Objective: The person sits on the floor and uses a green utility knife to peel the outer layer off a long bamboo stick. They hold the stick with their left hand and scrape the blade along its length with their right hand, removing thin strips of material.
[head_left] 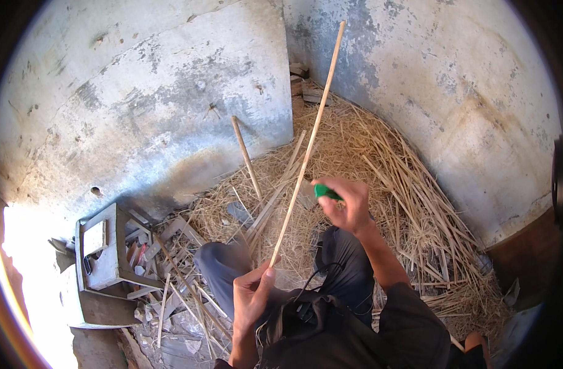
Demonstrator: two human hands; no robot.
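My left hand (252, 296) is closed around the lower end of a long, thin, pale wooden stick (297, 186). The stick slants up and slightly right, its far end reaching toward the corner of the walls. To the right of its middle, my right hand (353, 208) grips a small tool with a green handle (323, 192). Fingers cover part of that handle, and a dull, blurred shape beside it may be a blade; its kind is unclear. A small gap seems to separate the tool from the stick.
Straw and shavings (343, 141) spread over the floor beyond my bent knees. Long split sticks (416, 203) lie along the right wall. An upright stick (247, 157) stands near the left wall. At left is a worn wooden box frame (103, 278) with scraps inside.
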